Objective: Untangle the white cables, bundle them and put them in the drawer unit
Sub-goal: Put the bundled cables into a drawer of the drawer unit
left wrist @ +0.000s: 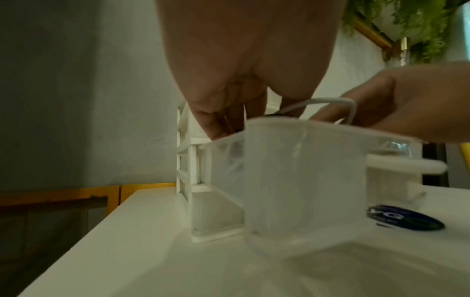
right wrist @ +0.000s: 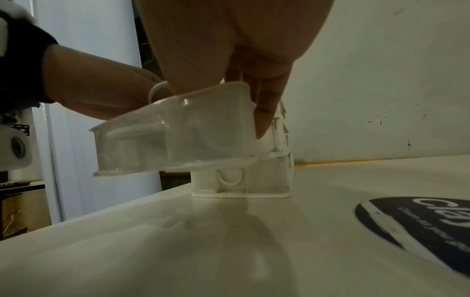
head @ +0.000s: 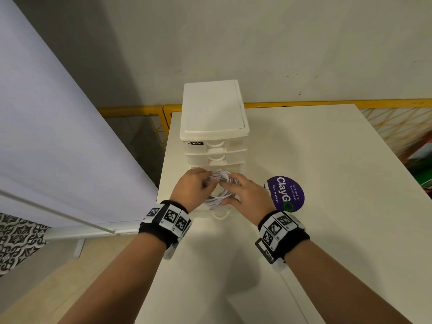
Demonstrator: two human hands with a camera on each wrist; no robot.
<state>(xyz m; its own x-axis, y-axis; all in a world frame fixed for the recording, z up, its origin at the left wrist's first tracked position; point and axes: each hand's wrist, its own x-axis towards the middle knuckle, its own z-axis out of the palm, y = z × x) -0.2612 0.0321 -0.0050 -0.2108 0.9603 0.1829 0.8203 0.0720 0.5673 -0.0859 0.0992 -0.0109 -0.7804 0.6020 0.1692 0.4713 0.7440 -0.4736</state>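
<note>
Cables (head: 219, 188) beside purple sticker (head: 286, 194)

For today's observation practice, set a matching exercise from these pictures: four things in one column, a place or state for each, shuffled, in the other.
Things
1. cable coil
2. open drawer
3. round sticker
4. drawer unit

Places or states
A. flat on the table, right of the unit
B. held by both hands
C. standing at the table's far left
D. pulled out under the hands

Pairs: 1-B, 2-D, 3-A, 4-C
</note>
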